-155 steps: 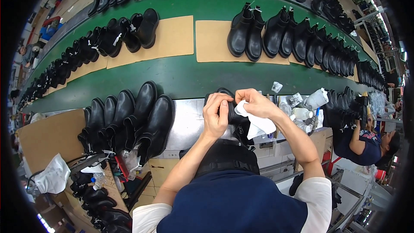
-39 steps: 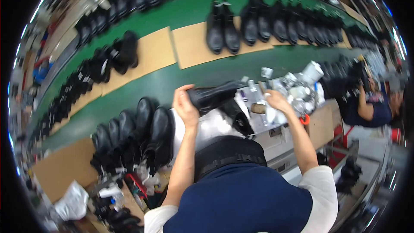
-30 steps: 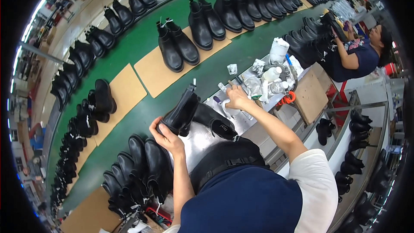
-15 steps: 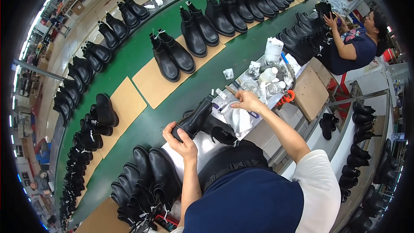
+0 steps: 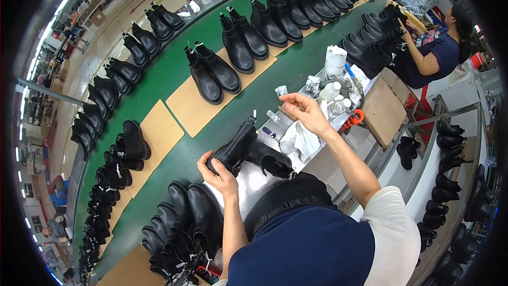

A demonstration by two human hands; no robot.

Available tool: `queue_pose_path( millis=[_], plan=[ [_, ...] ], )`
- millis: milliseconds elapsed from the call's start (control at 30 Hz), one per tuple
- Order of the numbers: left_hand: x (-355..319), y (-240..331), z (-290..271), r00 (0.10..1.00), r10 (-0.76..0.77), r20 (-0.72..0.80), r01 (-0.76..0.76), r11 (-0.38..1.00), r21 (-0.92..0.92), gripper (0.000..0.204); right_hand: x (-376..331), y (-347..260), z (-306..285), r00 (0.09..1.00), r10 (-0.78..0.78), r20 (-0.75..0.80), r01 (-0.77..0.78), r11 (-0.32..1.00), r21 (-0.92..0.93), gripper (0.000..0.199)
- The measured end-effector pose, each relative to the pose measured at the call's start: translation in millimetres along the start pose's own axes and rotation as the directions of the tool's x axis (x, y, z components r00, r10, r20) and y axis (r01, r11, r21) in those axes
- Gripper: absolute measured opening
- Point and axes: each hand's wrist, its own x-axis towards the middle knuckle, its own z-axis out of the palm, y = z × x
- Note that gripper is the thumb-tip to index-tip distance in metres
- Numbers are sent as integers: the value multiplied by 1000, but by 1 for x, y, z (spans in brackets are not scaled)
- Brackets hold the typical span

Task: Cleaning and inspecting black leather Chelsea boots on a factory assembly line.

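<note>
My left hand (image 5: 218,173) grips a black ankle boot (image 5: 248,149) by its shaft, holding it tilted over the shiny metal work surface (image 5: 253,188). My right hand (image 5: 302,112) is raised above a white cloth (image 5: 299,137), fingers pinched on a thin dark stick-like tool that is too small to make out. Small bottles and a white tub (image 5: 335,61) stand on the bench just beyond that hand.
A green conveyor belt (image 5: 174,77) carries pairs of black boots (image 5: 212,74) on cardboard sheets. More black boots (image 5: 182,222) crowd the bench at my left. Another person (image 5: 429,50) in a dark shirt handles boots at the right. Shelves of boots (image 5: 450,190) line the right side.
Earlier both hands worked a white cloth on the boot. Since then my view swung right; my left hand has kept the boot while my right hand lifted from the bottles toward the cloth.
</note>
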Motion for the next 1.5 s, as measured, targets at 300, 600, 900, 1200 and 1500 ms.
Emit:
queue_pose_path(
  millis=[300, 600, 900, 1200, 1500],
  plan=[
    [-3, -3, -4, 1000, -12, -16, 12, 1000, -20, 24, 0, -12, 6, 1000, -10, 3, 9, 985, 172, 27],
    [-1, -2, -3, 999, 35, -40, -35, 999, 6, 23, 12, 61, -40, 950, 133, -283, -159, 985, -71, 21],
    [0, 4, -11, 998, -33, -62, 30, 998, -57, 24, -5, 106, -55, 846, 37, -532, -493, 436, -753, 26],
    [-1, -1, -13, 998, -26, -49, 24, 999, -40, 23, -34, 109, -17, 972, -233, -41, 109, 598, -794, 24],
    [5, -5, -10, 998, -29, -55, 26, 998, -60, 25, -8, 85, -47, 876, -80, -476, -391, 462, -796, 32]
  ],
)
